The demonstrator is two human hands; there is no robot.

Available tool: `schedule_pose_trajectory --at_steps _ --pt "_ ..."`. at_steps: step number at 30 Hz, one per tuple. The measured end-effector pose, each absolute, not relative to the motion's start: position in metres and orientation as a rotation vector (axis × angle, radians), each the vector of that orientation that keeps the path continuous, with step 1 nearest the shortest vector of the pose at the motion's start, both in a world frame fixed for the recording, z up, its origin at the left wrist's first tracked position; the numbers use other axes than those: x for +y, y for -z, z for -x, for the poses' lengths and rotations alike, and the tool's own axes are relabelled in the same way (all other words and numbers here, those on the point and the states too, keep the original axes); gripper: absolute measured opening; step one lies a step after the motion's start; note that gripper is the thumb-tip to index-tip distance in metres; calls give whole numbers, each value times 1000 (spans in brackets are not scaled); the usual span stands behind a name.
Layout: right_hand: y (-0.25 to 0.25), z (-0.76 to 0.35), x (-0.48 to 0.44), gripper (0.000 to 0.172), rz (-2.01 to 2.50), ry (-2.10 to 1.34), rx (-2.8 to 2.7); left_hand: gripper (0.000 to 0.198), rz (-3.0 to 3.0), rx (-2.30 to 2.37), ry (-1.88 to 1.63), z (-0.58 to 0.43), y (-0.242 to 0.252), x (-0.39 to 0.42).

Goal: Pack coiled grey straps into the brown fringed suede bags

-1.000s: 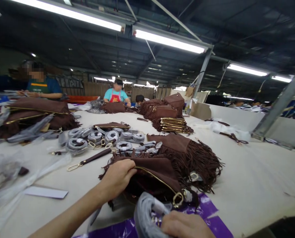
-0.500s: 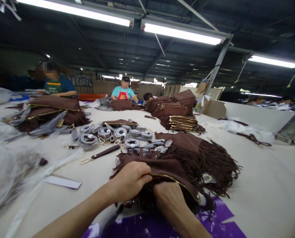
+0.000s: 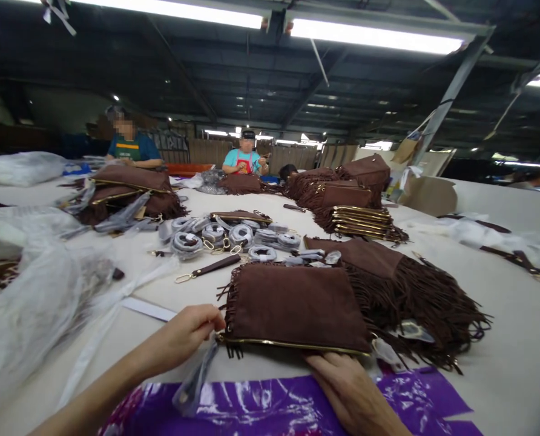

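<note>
A flat brown suede bag (image 3: pixel 292 306) with side fringe and a gold zip along its near edge lies in front of me on the white table (image 3: pixel 501 339). My left hand (image 3: pixel 188 330) is closed in a pinch at the bag's near left corner, at the zip end. A grey plastic-wrapped piece (image 3: pixel 195 378) hangs down from there. My right hand (image 3: pixel 342 381) lies flat and open, its fingertips against the bag's near edge at the zip. A purple plastic sheet (image 3: pixel 270 406) lies under both forearms.
A long-fringed brown bag (image 3: pixel 415 290) lies just right of mine, with stacked bags (image 3: pixel 361 221) behind it. Several wrapped strap rolls (image 3: pixel 224 233) and a loose brown strap (image 3: pixel 209 266) lie ahead. Clear plastic bags (image 3: pixel 29 297) pile up left. Two people (image 3: pixel 131 145) (image 3: pixel 247 157) work at the far side.
My right hand came out of the bag's open mouth. The bag now lies flat with its zip edge toward me. My left hand shifted from the opening to the bag's left corner.
</note>
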State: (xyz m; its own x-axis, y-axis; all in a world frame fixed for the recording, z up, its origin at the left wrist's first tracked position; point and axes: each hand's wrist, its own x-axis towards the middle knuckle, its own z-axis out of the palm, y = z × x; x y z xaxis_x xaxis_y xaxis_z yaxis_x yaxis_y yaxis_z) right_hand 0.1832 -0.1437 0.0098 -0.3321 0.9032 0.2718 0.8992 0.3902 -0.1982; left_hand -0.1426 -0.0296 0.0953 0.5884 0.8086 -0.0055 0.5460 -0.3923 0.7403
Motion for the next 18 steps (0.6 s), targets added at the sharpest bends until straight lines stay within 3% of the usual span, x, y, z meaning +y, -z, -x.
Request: schedule_pose_trajectory --at_steps 6,13,18 --pt "-15 -193 -132 24 1822 -33 -2164 41 -2324 1011 -416 149 -73 -37" --pt "-21 -182 -126 24 1892 135 -2267 26 -2459 1070 -303 141 -62 -32" --pt "-26 -151 -156 19 1587 314 -2319 15 -2409 956 -371 144 -67 -36"
